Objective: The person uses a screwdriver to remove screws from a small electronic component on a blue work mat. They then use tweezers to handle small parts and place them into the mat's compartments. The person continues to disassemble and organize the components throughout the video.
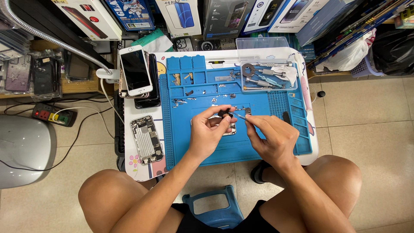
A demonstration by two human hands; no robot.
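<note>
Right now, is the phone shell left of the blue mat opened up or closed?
Opened up. The phone shell lies with no screen or cover on it, its internal parts and metal frame exposed. It rests on the small table, untouched by either hand.

Both hands (241,129) pinch a small black part (224,113) above a blue mat (241,149).

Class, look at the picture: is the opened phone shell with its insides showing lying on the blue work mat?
No: the opened phone shell lies on the white table top, left of the blue mat.

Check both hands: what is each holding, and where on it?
Left hand pinches a small black part at its edges between thumb and fingertips. Right hand grips thin metal tweezers along their rear shaft, tips toward the part.
</note>
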